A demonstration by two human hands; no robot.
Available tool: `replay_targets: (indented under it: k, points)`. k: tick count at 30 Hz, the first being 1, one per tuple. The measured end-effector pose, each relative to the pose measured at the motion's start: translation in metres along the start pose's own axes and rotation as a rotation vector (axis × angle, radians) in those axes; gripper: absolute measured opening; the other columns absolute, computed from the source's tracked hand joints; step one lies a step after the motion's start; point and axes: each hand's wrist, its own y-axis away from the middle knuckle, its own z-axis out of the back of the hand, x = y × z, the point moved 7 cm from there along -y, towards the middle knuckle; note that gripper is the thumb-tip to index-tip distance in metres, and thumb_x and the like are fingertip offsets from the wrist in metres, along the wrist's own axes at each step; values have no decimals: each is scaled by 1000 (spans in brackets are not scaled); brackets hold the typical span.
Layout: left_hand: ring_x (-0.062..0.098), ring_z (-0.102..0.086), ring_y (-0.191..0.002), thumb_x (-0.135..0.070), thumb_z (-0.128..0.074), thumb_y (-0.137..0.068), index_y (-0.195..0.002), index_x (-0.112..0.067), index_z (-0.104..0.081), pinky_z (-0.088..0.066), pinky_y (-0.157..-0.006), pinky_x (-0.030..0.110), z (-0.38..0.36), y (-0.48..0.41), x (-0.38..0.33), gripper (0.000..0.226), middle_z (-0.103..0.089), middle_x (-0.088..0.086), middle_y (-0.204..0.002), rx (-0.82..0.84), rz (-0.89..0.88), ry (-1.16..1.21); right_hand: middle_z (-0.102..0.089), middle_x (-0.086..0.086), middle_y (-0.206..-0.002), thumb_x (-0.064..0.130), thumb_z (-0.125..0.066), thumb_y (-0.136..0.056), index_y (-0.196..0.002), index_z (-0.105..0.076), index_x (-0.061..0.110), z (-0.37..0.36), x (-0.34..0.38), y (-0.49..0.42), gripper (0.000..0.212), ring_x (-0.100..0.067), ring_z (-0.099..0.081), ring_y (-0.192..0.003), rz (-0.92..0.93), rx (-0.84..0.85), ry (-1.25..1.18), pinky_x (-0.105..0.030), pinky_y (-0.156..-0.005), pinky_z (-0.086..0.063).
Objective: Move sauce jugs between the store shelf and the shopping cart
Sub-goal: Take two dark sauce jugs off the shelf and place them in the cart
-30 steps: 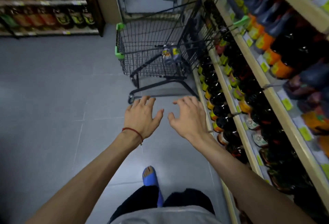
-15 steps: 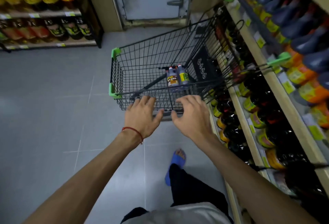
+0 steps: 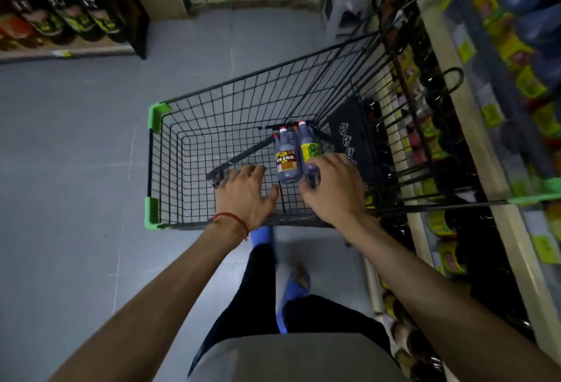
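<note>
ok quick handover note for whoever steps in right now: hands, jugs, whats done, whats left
Left hand: open, fingers spread, inside the cart beside the orange-label jug, holding nothing.
Right hand: fingers at the base of the yellow-label jug; grip unclear.
Both jugs lie side by side on the cart floor; the shelf is on the right.
Done: neither jug lifted yet.
Left: probably grip them and carry them to the shelf.

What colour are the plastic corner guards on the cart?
Green: the corner guards on the black wire cart show best in the head view.
</note>
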Motion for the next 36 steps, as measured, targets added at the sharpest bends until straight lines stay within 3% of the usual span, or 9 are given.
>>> replay_targets:
  k: [8,13,17,22,26,28,29,31,36]
  points:
    - [27,-49,-132,-60,-38,-100,-145,-25,-43,-43,-102,48,-69,-118,16,57,-50,3,-145,299,15,33,-67,-7,-103,32,-68,-83,-104,-72,14,-68,-43,-96,28,-30,-58,-101,-225,102,-57,-45,-85,-53]
    - [27,-51,-132,-62,-39,-100,-146,-24,-45,-45,-101,46,-126,-163,25,60,-51,4,-148,413,81,82,-69,-9,-109,58,-34,-77,-108,-72,12,-122,-77,-138,67,-30,-59,-105,-315,172,-164,-40,-82,-51]
    - [31,-52,-132,-63,-49,-96,-148,-20,-45,-46,-103,45,-188,-194,27,67,-51,8,-148,510,202,194,-67,-9,-108,61,-34,-71,-103,-71,14,-169,-109,-156,68,-30,-59,-104,-376,243,-232,-41,-79,-53]
    - [36,-61,-115,-52,-73,-85,-126,-7,-56,-49,-90,38,-244,-229,29,64,-63,17,-125,428,453,520,-63,-7,-116,52,-39,-79,-108,-70,13,-210,-131,-163,58,-26,-53,-112,-351,303,-237,-36,-82,-48]
    - [25,-66,-91,-41,-85,-76,-108,-1,-69,-46,-68,25,-266,-254,32,53,-67,9,-99,386,560,654,-62,-7,-123,33,-63,-85,-113,-67,12,-232,-148,-168,35,-29,-54,-116,-370,307,-254,-40,-82,-50]
    - [18,-68,-90,-70,-84,-53,-110,-6,-70,-49,-65,18,-283,-261,38,87,-71,7,-103,371,599,660,-61,-7,-123,27,-68,-86,-114,-66,12,-240,-154,-170,31,-29,-55,-114,-369,290,-265,-40,-81,-50]
    - [17,-68,-94,-83,-80,-41,-114,-8,-68,-54,-71,19,-298,-263,44,106,-71,6,-108,343,608,656,-61,-6,-123,26,-68,-87,-114,-65,13,-243,-155,-171,31,-28,-55,-113,-369,286,-265,-39,-80,-49]
    - [18,-65,-104,-85,-82,-31,-126,-8,-56,-57,-85,30,-320,-261,48,125,-65,5,-118,345,647,699,-59,-4,-125,26,-69,-89,-117,-64,16,-251,-159,-173,31,-25,-55,-114,-380,284,-252,-37,-81,-49]
    - [26,-60,-112,-55,-93,-56,-132,-8,-46,-47,-82,31,-310,-259,39,101,-60,10,-126,347,701,656,-43,4,-145,28,-72,-87,-131,-57,18,-270,-177,-172,48,-21,-54,-119,-431,273,-226,-30,-74,-43]
